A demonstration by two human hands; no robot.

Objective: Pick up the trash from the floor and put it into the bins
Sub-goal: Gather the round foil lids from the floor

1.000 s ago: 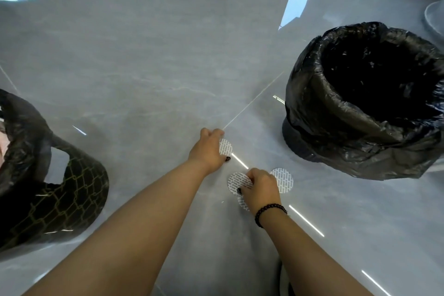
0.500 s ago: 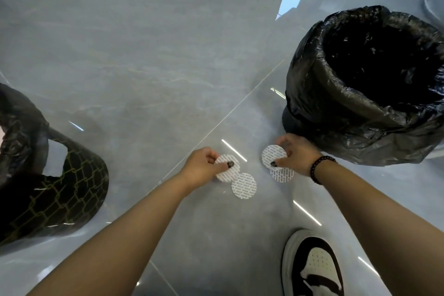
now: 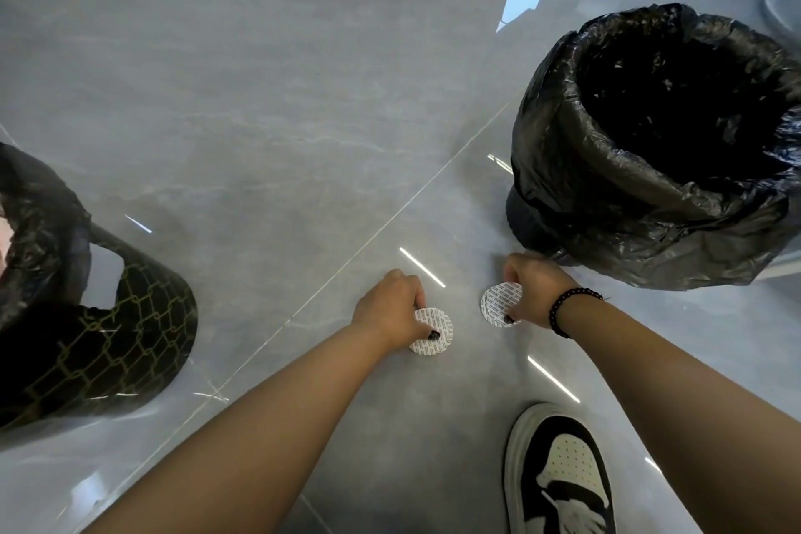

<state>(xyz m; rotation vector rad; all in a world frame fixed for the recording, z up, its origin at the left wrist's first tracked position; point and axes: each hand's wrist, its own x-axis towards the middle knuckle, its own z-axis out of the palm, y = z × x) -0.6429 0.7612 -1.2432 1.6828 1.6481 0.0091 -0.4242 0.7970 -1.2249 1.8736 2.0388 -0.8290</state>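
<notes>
A black-and-white shoe (image 3: pixel 561 477) stands on the grey tiled floor (image 3: pixel 260 108) at the lower right of the frame. Above it, at lower centre, the left hand (image 3: pixel 390 312) has its grip closed on a white printed disc (image 3: pixel 435 332), thumb on its face, with the disc low over the floor. Just to the right, the right hand (image 3: pixel 531 288), wearing a dark bead bracelet (image 3: pixel 568 310), pinches a second white disc (image 3: pixel 498 301) held on a tilt. Directly behind that hand, at the upper right, stands a bin lined with a black bag (image 3: pixel 650 169), mouth open. At the left edge is a second bin (image 3: pixel 86 343), black with a gold pattern, well apart from both hands.
</notes>
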